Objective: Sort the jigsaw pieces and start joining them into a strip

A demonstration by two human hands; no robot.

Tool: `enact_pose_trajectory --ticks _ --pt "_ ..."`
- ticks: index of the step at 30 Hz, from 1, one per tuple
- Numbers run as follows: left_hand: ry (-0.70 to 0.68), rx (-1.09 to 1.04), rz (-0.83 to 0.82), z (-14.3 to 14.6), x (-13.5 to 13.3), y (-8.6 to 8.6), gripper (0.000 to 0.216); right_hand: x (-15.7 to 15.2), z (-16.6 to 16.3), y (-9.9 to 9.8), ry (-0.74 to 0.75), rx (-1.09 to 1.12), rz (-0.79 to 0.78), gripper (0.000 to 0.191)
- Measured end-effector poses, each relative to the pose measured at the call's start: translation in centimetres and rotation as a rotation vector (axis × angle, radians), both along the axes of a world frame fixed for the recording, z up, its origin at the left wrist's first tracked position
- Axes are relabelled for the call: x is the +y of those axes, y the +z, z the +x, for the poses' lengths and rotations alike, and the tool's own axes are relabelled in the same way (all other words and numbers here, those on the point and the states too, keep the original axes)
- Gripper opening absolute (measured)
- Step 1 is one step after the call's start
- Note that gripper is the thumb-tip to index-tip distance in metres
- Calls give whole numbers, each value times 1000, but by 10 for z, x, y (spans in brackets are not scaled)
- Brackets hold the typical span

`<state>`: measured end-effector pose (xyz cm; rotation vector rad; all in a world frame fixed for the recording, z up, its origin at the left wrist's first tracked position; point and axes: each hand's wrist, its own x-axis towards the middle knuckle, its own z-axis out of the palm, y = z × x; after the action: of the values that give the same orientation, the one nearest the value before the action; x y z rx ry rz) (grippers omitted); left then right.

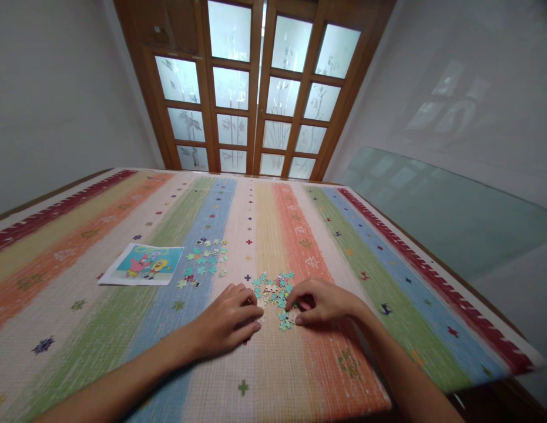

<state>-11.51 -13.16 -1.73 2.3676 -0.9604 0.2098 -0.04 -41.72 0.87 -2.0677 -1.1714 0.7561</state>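
Note:
A small pile of loose jigsaw pieces (273,291), mostly teal and white, lies on the striped tablecloth (299,235) near the front middle. My left hand (227,323) rests palm down just left of the pile, fingers curled together toward it. My right hand (319,301) sits at the pile's right edge, fingertips curled onto the pieces. Whether either hand holds a piece is hidden. A second group of spread-out pieces (205,261) lies farther left. Beside that group is a cartoon reference picture (143,264).
The table's right edge (453,294) runs diagonally close to my right arm. A glass sheet (432,205) leans against the right wall. Wooden doors with frosted panes (255,88) stand beyond the far end of the table.

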Motion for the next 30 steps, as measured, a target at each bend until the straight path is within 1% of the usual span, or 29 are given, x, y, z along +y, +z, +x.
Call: enact_pose_trajectory --ticks 3,6,8,11,16,19,21,23,27,30 --pt "-2 -17 -3 -1 -3 -1 14 0 1 -2 11 2 13 20" --pt "-9 -29 -22 0 -4 -1 17 1 -1 -3 -8 8 13 12" --pt "-5 -27 -43 1 -5 -1 22 2 -2 -3 -25 12 1 10" --pt "12 -11 -71 3 -7 0 25 4 -3 -3 -28 -5 -5 15" --pt "64 -30 -119 4 -11 -4 13 7 -5 -2 12 -35 -39 27" --pt "84 -73 -122 3 -14 -6 15 8 -7 -1 26 -47 -80 32" --pt "39 -83 -86 2 -16 -5 16 9 -9 0 21 -52 -82 36" --pt "-37 -95 -39 0 -19 -4 18 10 -10 0 10 -58 -77 38" --pt "-162 -123 37 -4 -23 0 28 10 -11 -2 -3 -46 -58 29" --pt "-185 -125 114 -6 -25 4 37 9 -9 -2 -3 -54 -45 21"
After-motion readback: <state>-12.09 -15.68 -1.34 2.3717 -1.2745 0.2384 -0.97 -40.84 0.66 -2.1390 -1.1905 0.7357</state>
